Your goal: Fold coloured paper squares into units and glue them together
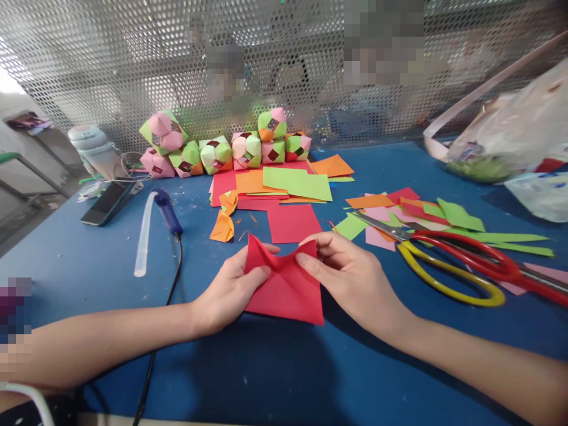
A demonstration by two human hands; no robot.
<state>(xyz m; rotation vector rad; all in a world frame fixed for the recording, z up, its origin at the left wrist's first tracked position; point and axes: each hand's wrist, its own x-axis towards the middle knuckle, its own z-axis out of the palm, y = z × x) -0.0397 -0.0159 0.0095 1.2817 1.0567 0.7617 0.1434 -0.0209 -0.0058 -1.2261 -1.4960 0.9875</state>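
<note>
A square sheet of red paper (288,294) is held just above the blue table, its far edge pushed into a dip between two raised corners. My left hand (237,282) pinches its left side, thumb on top and fingers behind. My right hand (350,275) grips the upper right corner between thumb and fingers. Creases run across the sheet's middle. Beyond it lies another red square (294,223) flat on the table. Two small folded orange paper pieces (222,227) rest to the left of that square.
Stacked coloured paper (297,183) lies farther back, before a row of folded paper balls (246,150). At right are paper scraps (461,216), yellow-handled scissors (448,278) and a red-handled tool (479,255). A glue gun (167,213), its cord (175,278) and a phone (107,204) lie left.
</note>
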